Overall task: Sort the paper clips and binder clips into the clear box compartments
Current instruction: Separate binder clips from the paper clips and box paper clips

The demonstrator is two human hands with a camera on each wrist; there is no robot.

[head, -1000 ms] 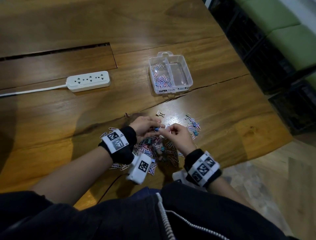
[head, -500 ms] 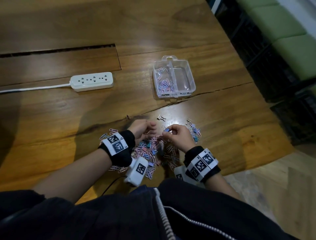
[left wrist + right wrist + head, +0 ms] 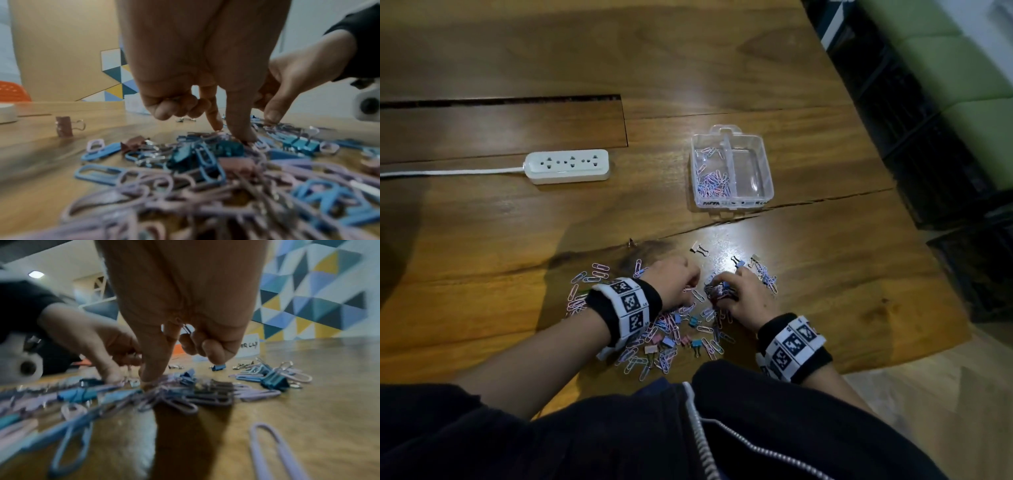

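Both hands are down in a big pile of clips (image 3: 671, 329) on the wooden counter (image 3: 482, 240), close to the person's body. The pile has pink, purple and blue paper clips (image 3: 98, 172) mixed with small blue and pink binder clips (image 3: 274, 381).

The left hand (image 3: 671, 284) has its pointing finger and thumb (image 3: 242, 126) reaching down onto the pile, and the other fingers are curled up. I cannot tell if it pinches a clip. The right hand (image 3: 743, 294) sits just beside it. Its thumb (image 3: 156, 363) touches the pile, and its curled fingers hold a thin clip (image 3: 186, 329) up against the palm.

The clear box (image 3: 731, 171) stands farther away on the counter, well apart from the hands. It has two parts. The left part has a small heap of paper clips (image 3: 712, 181) in it. The right part looks bare.

A few binder clips lie alone between the pile and the box, like a white one (image 3: 698, 248). A pink one (image 3: 64, 126) stands off to the left side.

A white power strip (image 3: 566, 166) with a cord lies on the counter, far to the left of the box.
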